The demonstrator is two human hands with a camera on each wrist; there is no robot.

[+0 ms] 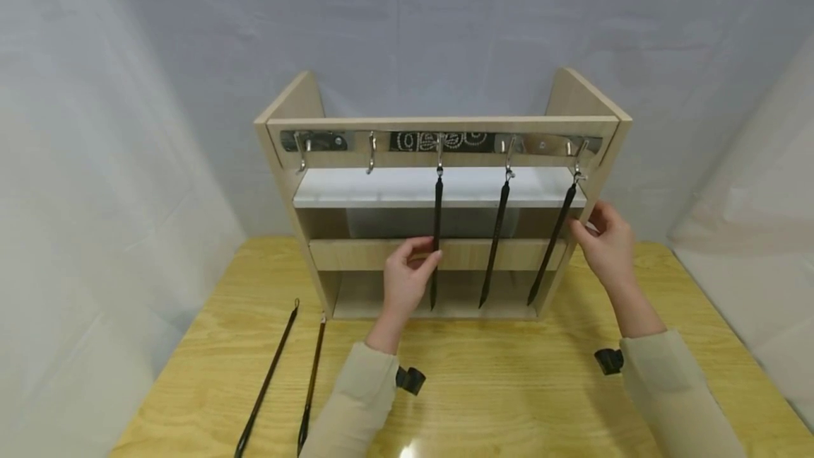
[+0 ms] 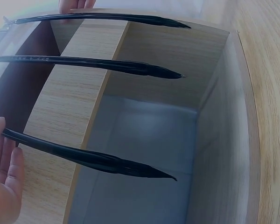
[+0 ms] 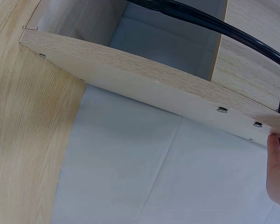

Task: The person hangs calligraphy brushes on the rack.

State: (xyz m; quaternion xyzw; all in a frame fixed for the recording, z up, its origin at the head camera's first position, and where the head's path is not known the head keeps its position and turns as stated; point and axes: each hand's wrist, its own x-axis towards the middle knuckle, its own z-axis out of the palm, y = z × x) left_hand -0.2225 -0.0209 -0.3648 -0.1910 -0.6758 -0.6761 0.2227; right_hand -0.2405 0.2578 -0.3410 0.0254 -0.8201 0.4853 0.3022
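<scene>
Three dark calligraphy brushes hang tip down from hooks on a pale wooden rack (image 1: 439, 124). My left hand (image 1: 407, 278) pinches the handle of the middle-hook brush (image 1: 438, 203) between thumb and fingers. In the left wrist view that brush (image 2: 107, 161) is nearest, its pointed tip over the lower compartment. My right hand (image 1: 607, 246) grips the rack's right side panel (image 1: 599, 186), thumb at its front edge, beside the rightmost brush (image 1: 552, 246). Between these two hangs another brush (image 1: 496, 239). The right wrist view shows the fingers against the panel's outer face (image 3: 177, 105).
On the table (image 1: 496, 387), left of the rack, lie two more brushes, one dark (image 1: 270, 373) and one brownish (image 1: 314, 373). The two left hooks, a bare hook (image 1: 300, 154) and its neighbour (image 1: 372, 154), carry no brush. A white shelf (image 1: 375, 189) sits behind the hooks.
</scene>
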